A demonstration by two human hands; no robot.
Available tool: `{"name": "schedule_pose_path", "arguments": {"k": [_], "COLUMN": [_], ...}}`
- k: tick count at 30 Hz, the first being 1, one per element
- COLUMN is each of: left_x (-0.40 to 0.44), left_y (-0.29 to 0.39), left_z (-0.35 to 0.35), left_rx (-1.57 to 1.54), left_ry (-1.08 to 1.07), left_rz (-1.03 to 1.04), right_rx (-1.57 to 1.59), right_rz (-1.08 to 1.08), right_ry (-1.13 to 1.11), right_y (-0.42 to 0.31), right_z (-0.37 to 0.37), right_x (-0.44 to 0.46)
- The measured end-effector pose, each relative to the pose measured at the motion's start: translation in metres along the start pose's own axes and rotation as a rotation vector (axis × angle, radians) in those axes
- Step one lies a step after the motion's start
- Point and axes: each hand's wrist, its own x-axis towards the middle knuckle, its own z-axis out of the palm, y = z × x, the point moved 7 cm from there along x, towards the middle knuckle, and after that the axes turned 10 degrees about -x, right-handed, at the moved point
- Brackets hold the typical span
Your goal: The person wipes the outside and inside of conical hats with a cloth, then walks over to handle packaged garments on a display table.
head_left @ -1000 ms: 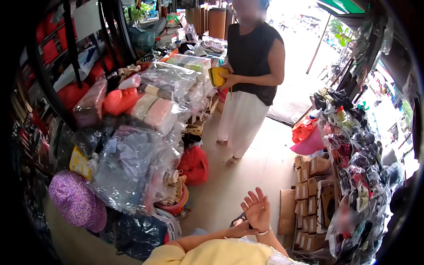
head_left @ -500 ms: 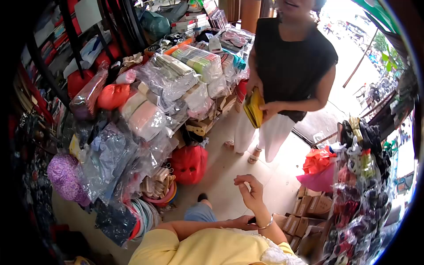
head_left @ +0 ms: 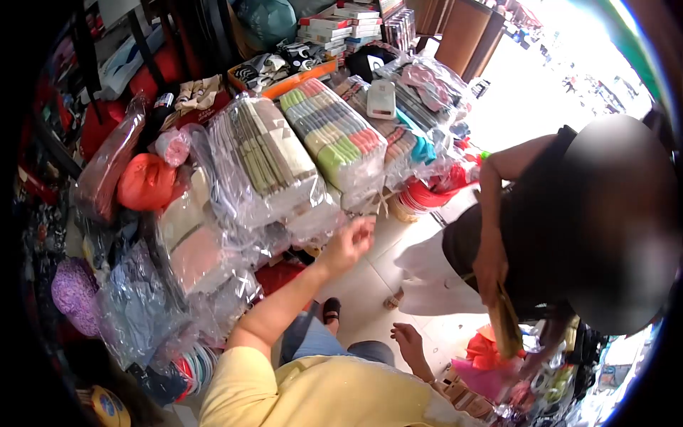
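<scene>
My left hand (head_left: 348, 245) reaches out over the floor beside the front edge of the piled goods, close to a plastic-wrapped stack of striped folded towels (head_left: 334, 139). Its fingers are bent together; whatever may be between them is too small to make out. Lower down, my right hand (head_left: 411, 346) hangs in front of my body with fingers loosely apart and nothing visible in it. On the right another person leans over, a hand (head_left: 491, 267) holding a yellow purse-like item (head_left: 505, 327).
Another wrapped stack of beige folded cloths (head_left: 267, 149) lies by the towels, with a white box (head_left: 381, 99) behind. An orange bag (head_left: 146, 183) and a purple patterned bundle (head_left: 74, 295) are at left. Red and pink bags (head_left: 487, 356) stand right, near the person.
My left arm has swung from my waist out toward the wrapped stacks. My right hand has lowered. The other person has moved right and bent down with the yellow item. My view has shifted.
</scene>
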Motion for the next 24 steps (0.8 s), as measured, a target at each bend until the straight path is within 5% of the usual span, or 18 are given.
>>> {"name": "schedule_pose_path", "arguments": {"k": [2,4,6,8,14,18,22,24], "left_x": [0.078,0.153,0.221,0.289,0.402,0.420,0.440,0.426], "left_y": [0.017,0.040,0.036,0.009,-0.095,-0.107,-0.098,-0.081], "left_z": [-0.020,-0.026,-0.025,-0.030,-0.058,-0.057,-0.084,-0.110], "left_rx": [0.035,0.185,0.290,0.484,0.912,1.010,1.017,0.918], "left_ry": [0.076,0.115,0.119,0.207,0.197,0.207,0.045,0.049], "left_rz": [0.015,0.246,0.187,0.403,-0.414,-0.512,-0.344,-0.089], "right_rx": [-0.211,-0.267,-0.331,-0.337,-0.314,-0.389,-0.557,-0.524], "right_rz": [0.002,-0.002,0.000,0.004,-0.062,-0.146,-0.269,-0.305], "right_ry": [-0.002,-0.054,-0.102,-0.090,-0.048,-0.092,-0.107,-0.059], "right_y": [0.012,0.013,0.010,0.010,-0.039,-0.090,-0.135,-0.154], "right_z": [-0.003,-0.008,-0.017,-0.028,-0.062,-0.080,-0.094,-0.102], "right_x": [0.026,0.047,0.072,0.098,0.208,0.270,0.348,0.383]}}
